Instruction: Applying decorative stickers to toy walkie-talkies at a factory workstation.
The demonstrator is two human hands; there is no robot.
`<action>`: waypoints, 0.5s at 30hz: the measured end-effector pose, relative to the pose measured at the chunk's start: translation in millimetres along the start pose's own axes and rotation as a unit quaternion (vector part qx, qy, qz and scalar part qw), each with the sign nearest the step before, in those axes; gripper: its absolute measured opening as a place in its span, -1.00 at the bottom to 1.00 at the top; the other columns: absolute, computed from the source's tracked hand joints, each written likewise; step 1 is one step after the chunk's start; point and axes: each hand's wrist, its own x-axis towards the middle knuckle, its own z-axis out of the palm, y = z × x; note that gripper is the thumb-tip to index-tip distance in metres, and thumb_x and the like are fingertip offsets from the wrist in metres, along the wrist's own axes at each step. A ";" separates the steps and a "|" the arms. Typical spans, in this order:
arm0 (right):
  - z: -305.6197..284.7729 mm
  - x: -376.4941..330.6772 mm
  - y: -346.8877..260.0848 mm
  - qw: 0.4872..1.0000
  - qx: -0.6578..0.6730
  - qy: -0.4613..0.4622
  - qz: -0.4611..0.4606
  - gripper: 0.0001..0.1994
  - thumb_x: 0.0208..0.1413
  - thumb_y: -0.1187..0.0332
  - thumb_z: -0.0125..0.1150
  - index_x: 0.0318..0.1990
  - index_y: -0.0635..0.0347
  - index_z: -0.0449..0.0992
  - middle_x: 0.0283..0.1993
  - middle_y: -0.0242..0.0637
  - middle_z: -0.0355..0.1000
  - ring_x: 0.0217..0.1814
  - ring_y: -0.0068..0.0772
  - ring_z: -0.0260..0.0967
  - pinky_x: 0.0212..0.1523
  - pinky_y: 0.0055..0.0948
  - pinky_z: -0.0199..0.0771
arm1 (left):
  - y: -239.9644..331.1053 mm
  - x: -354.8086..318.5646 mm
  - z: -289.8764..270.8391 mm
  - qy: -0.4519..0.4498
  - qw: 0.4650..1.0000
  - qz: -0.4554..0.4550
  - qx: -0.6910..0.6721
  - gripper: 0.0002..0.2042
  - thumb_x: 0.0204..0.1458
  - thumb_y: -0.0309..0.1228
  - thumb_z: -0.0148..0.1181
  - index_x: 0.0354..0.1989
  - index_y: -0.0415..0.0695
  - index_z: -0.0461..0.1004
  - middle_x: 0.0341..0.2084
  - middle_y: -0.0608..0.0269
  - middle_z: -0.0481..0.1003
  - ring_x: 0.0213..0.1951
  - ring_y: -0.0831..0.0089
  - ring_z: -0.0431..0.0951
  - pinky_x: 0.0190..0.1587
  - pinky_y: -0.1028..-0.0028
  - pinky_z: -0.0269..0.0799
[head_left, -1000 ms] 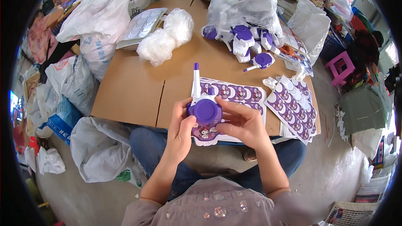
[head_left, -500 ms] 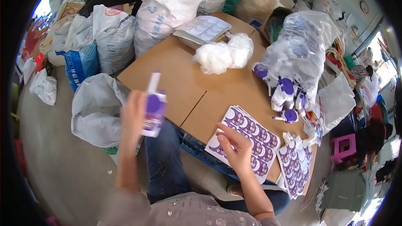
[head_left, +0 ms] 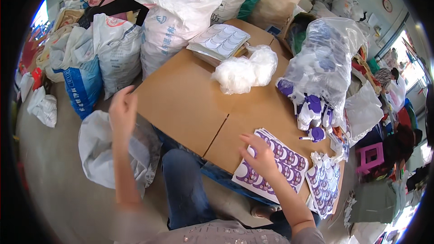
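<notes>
Left hand (head_left: 123, 110) loosely open and empty near the white sack (head_left: 98, 151), right hand (head_left: 260, 156) half-open, empty, over sticker sheets (head_left: 288, 159).

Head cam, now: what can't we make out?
All head view:
Left grip: motion-blurred; can't tell if it holds anything small.
White sack: inside hidden by its folds and the left forearm.
Purple-and-white toys: count hidden by the wrinkled clear bag and overlap.
Printed sheet: partly covered by the right grip.
Wall clock: too small to read.
</notes>
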 end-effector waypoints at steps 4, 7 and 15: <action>8.0 8.2 1.3 0.998 -0.051 -0.016 -0.031 -0.43 0.01 0.34 0.38 0.23 0.09 0.40 0.35 -0.02 0.21 0.36 0.12 0.16 0.29 -0.12 0.27 | 55.6 38.3 120.4 -0.098 0.971 0.189 -0.109 -0.60 0.13 -0.25 0.23 0.09 -0.18 0.44 0.01 -0.06 0.49 0.07 0.05 0.48 0.10 0.24 0.39; 5.8 7.6 4.3 1.000 -0.005 0.018 0.003 -0.44 0.01 0.33 0.38 0.22 0.07 0.41 0.35 -0.02 0.22 0.36 0.11 0.17 0.29 -0.11 0.27 | 90.9 51.7 212.7 -0.181 0.946 0.261 -0.068 -0.36 0.07 -0.04 0.25 0.26 -0.14 0.29 0.20 -0.20 0.30 0.24 -0.11 0.28 0.25 0.10 0.22; -6.7 -16.1 54.3 0.995 -0.068 0.061 0.039 -0.52 -0.01 0.35 0.36 0.13 0.10 0.49 0.30 -0.04 0.26 0.33 0.08 0.21 0.27 -0.13 0.30 | 159.2 29.7 316.5 -0.499 0.829 0.100 -0.232 -0.32 0.12 -0.04 0.19 0.35 -0.10 0.18 0.26 -0.10 0.27 0.27 -0.04 0.28 0.26 0.20 0.24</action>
